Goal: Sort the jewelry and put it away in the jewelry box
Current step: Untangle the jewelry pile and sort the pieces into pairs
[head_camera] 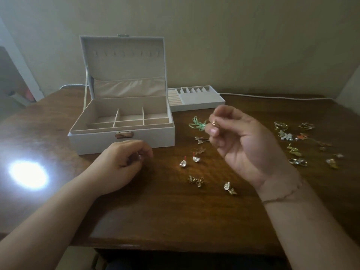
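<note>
A small gold earring [214, 123] is pinched between the thumb and fingertips of the right hand [239, 145], which is raised above the worktop [165, 211] right of the frame's centre, palm turned toward the camera; its other fingers [224, 114] are curled in. The left hand [124, 162] rests on the worktop at centre left, just in front of the jewelry box [120, 137]. Its fingers are curled together round something small and shiny, too small to name.

The jewelry box, white outside and beige inside, stands in the upper left of the frame with its lid [124, 65] upright. Its divided compartments show nothing inside. Its clasp [124, 135] faces the camera. Just to its right, toward the upper centre, sits a removable tray [202, 100] with ring rolls and a row of small slots.

Loose jewelry lies on the worktop in two groups. In the centre, partly behind the right hand, are a green piece [197, 124], two pearly white earrings [190, 161] with red tips, a gold cluster [195, 180] and a white flower piece [229, 188] nearer the lower edge. At the right of the frame lie more gold pieces [294, 151] and a white flower cluster [285, 135].

A white cable [272, 97] runs along the worktop's far edge, and a bright glare [28, 173] sits at the left. A thin bracelet [280, 199] circles the right wrist.
</note>
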Available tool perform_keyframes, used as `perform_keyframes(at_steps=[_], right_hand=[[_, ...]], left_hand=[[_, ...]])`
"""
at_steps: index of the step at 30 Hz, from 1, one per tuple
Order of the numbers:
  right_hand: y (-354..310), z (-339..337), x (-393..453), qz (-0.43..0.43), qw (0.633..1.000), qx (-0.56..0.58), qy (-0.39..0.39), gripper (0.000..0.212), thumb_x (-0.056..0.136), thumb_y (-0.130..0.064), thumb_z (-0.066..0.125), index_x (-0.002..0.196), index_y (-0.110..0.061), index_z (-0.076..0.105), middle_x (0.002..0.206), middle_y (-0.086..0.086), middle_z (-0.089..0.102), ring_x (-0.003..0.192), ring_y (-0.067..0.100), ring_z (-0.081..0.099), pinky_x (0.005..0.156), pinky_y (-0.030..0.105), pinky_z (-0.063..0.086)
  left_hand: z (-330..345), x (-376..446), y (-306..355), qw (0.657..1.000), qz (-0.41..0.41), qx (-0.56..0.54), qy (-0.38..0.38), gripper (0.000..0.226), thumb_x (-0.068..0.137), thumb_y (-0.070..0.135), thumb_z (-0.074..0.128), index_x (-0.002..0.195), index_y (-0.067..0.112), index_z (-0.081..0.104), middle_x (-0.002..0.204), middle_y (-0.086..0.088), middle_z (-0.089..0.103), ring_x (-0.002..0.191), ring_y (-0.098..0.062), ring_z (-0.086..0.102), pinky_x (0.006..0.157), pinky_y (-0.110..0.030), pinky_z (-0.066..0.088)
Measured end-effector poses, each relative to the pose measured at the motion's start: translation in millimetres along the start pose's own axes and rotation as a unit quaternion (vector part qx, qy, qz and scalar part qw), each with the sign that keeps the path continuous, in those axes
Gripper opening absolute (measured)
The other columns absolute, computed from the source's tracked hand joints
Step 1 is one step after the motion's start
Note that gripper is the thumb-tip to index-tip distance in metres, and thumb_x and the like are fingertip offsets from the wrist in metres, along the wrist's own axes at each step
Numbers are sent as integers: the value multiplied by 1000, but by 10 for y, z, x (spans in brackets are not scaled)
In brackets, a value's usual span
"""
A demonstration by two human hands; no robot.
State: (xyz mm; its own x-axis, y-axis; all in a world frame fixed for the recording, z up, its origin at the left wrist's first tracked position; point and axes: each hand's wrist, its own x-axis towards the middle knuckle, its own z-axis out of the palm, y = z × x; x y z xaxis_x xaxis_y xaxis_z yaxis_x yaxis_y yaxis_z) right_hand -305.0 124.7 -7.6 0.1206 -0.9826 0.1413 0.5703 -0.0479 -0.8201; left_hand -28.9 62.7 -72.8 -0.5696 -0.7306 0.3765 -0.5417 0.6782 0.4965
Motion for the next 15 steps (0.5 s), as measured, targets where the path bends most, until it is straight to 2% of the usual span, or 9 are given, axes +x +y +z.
perform_keyframes(at_steps=[2, 4, 7, 9, 10, 11, 12, 13, 15], right_hand=[[-195, -281, -87, 32, 980, 185, 61, 13, 81, -5, 48, 77, -8, 59, 72, 6, 52, 56, 13, 49, 47, 18, 40], [-338, -605, -196, 26, 966, 230, 117, 22, 87, -21, 48, 71, -11, 59, 69, 1, 51, 49, 9, 43, 40, 19, 33], [-591, -1111, -401, 13, 976, 95, 194, 44, 93, -45, 50, 55, -23, 49, 52, -10, 37, 37, 6, 30, 33, 20, 24], [-737, -1371, -561, -24, 958, -163, 237, 53, 91, -54, 54, 50, -21, 43, 45, -8, 31, 34, 9, 25, 32, 20, 23], [-763, -1485, -647, -53, 897, -365, 244, 57, 88, -57, 56, 50, -18, 43, 43, -5, 32, 34, 11, 26, 33, 19, 24], [-754, -1589, -715, -75, 786, -568, 234, 59, 87, -59, 55, 49, -16, 45, 42, -1, 37, 34, 10, 30, 35, 16, 26], [-721, -1679, -778, -93, 672, -704, 210, 57, 85, -59, 53, 48, -16, 47, 45, -1, 46, 36, 13, 40, 38, 17, 34], [-671, -1728, -848, -106, 611, -762, 186, 52, 84, -57, 52, 48, -21, 50, 50, -6, 54, 42, 11, 49, 45, 16, 41], [-557, -1742, -947, -123, 599, -779, 142, 43, 88, -55, 52, 53, -30, 54, 52, -7, 56, 50, 6, 56, 56, 20, 48]], left_hand=[[4, 46, 67, 999, 14, 12, -38, 42, 89, 5, 69, 108, 41, 60, 95, 25, 61, 82, -6, 63, 64, -19, 51], [19, 147, 165, 991, 8, 70, -113, 42, 90, 29, 71, 117, 52, 49, 91, 19, 63, 81, 0, 62, 66, -19, 52], [96, 374, 319, 970, -12, 181, -164, 52, 88, 58, 62, 133, 49, 39, 82, 16, 60, 71, 1, 59, 64, -22, 53], [178, 518, 393, 970, -13, 186, -156, 59, 86, 62, 61, 137, 43, 38, 80, 14, 59, 69, -1, 58, 66, -27, 54], [225, 579, 421, 970, -9, 188, -152, 59, 86, 63, 61, 136, 43, 39, 79, 13, 59, 70, -2, 58, 67, -29, 54], [271, 628, 439, 970, -4, 192, -151, 58, 86, 64, 61, 135, 42, 39, 78, 13, 59, 70, -2, 58, 68, -30, 54], [315, 669, 450, 969, -1, 197, -151, 56, 86, 63, 62, 134, 42, 41, 77, 13, 58, 70, -2, 57, 69, -31, 54], [349, 696, 452, 969, 1, 197, -149, 54, 87, 62, 63, 132, 42, 43, 76, 14, 58, 71, -2, 57, 69, -31, 53], [394, 733, 436, 971, 2, 190, -147, 47, 87, 60, 64, 128, 44, 48, 76, 19, 58, 71, 2, 56, 67, -25, 50]])
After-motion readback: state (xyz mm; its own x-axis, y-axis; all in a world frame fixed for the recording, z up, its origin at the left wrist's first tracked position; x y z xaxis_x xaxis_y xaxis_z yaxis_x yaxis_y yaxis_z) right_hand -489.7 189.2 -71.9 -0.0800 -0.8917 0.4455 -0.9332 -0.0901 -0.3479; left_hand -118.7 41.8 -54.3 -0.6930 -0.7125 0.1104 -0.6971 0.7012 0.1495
